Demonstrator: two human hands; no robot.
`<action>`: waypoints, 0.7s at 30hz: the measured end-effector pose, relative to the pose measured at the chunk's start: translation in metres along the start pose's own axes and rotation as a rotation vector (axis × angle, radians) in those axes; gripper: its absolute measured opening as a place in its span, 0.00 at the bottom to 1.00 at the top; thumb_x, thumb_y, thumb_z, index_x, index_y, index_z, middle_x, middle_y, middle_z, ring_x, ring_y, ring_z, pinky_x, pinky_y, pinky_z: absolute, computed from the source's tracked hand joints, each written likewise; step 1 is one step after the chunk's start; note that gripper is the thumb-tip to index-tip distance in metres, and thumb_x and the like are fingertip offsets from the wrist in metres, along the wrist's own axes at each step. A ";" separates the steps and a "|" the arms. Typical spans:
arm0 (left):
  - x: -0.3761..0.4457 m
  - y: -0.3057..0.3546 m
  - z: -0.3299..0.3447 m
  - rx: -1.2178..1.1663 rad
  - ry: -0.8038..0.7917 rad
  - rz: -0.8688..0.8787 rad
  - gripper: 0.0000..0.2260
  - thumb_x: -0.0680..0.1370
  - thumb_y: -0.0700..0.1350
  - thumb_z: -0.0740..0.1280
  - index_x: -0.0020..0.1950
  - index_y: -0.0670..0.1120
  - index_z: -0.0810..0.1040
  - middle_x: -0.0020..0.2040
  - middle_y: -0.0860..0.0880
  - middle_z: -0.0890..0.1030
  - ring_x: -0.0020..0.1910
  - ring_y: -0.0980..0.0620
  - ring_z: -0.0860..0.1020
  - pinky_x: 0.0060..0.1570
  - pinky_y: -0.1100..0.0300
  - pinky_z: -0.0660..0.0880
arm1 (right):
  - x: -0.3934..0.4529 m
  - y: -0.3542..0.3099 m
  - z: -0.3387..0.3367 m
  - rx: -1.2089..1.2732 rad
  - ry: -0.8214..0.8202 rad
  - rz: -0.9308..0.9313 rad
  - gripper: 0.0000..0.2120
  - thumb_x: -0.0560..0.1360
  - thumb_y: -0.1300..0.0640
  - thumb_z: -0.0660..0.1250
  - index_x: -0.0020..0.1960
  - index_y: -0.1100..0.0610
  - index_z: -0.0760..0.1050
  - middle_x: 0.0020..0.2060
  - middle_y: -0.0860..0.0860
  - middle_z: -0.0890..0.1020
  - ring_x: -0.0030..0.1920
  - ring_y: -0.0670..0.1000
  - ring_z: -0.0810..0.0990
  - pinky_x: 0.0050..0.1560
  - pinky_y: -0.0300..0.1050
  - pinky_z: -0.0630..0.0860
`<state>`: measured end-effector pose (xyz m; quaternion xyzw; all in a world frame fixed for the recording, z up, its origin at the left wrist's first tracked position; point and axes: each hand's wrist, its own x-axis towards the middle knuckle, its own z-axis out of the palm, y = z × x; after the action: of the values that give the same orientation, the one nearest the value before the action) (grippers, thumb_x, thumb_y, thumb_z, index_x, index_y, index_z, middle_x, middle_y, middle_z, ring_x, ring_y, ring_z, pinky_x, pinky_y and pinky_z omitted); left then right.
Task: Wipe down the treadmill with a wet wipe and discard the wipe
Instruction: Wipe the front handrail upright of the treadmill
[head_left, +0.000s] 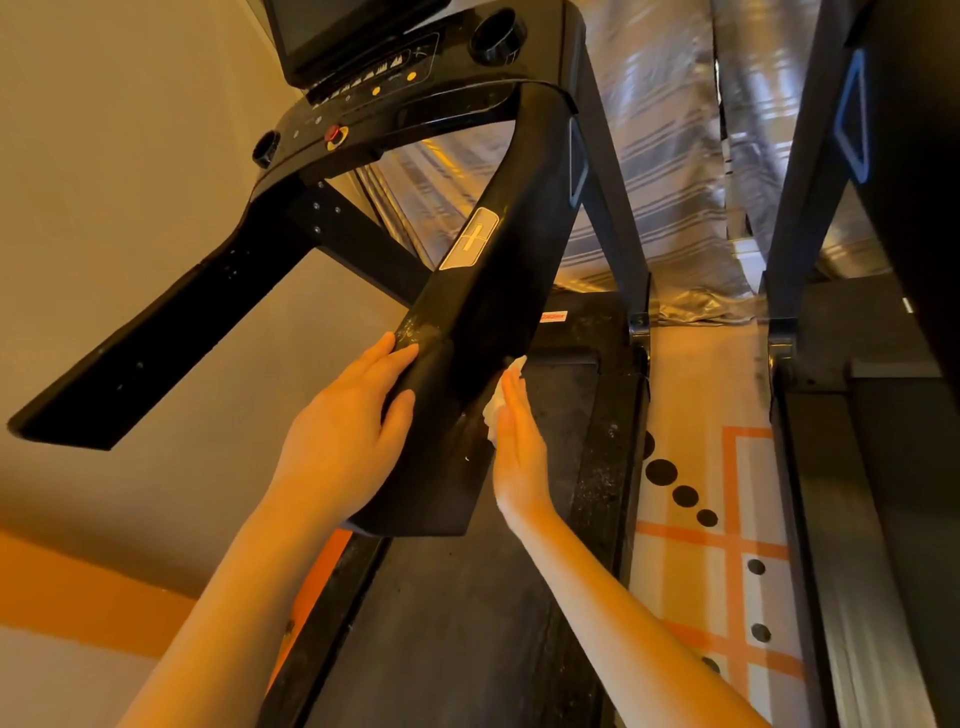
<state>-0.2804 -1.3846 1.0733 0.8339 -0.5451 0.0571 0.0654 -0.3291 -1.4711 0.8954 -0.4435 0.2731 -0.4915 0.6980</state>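
1. Head view: the right hand (514, 447) is seen with fingers straight and together, pressed flat against the right-facing side of the treadmill's right handrail (467, 332), near the rail's free end.
2. A crumpled white wet wipe (500, 400) is trapped between that palm and the rail's side, its edge showing above the fingertips and beside the palm.
3. The left hand (353, 415) is laid over the opposite, left-facing edge of the same rail, fingers extended along the top face and thumb spread toward the rail's middle; nothing else is held in it.
4. Pale smears are visible on the rail's glossy black top just beyond the left fingertips, and a silver sensor plate (470, 239) is set into the rail farther up.
5. The rail is joined at its upper end to the console (363, 104), where a dark screen, yellow buttons, a red stop knob (335, 134) and two cup holders are shown.
6. The left handrail (171, 332) is seen jutting toward the frame's left edge, against a beige wall.
7. Below the hands, the dark running belt (467, 623) is shown, dusty along its side rails.
8. At the right edge, part of a second machine (883, 415) is seen, with a patterned floor strip of orange lines and black dots between the two.
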 end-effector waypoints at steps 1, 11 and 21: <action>0.000 0.000 -0.001 -0.001 -0.001 0.001 0.22 0.84 0.50 0.55 0.78 0.57 0.59 0.79 0.57 0.56 0.76 0.53 0.61 0.70 0.59 0.62 | 0.008 -0.007 0.001 0.042 0.001 0.001 0.22 0.81 0.39 0.56 0.74 0.34 0.57 0.75 0.42 0.62 0.77 0.48 0.59 0.71 0.36 0.62; 0.000 0.001 0.001 0.009 0.017 -0.006 0.21 0.84 0.50 0.56 0.78 0.57 0.59 0.79 0.57 0.57 0.75 0.53 0.62 0.69 0.59 0.63 | -0.075 0.012 0.018 -0.156 -0.096 -0.221 0.22 0.84 0.50 0.51 0.75 0.37 0.53 0.76 0.31 0.55 0.77 0.37 0.53 0.72 0.32 0.57; -0.001 0.003 -0.001 0.016 0.011 0.000 0.21 0.84 0.49 0.55 0.78 0.57 0.59 0.79 0.57 0.57 0.76 0.53 0.61 0.70 0.58 0.62 | -0.025 -0.004 0.020 -0.193 -0.014 -0.171 0.22 0.85 0.50 0.50 0.75 0.33 0.48 0.78 0.37 0.54 0.78 0.41 0.53 0.78 0.49 0.56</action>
<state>-0.2834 -1.3847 1.0743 0.8340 -0.5444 0.0663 0.0615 -0.3238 -1.4412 0.9068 -0.5336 0.2753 -0.5177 0.6095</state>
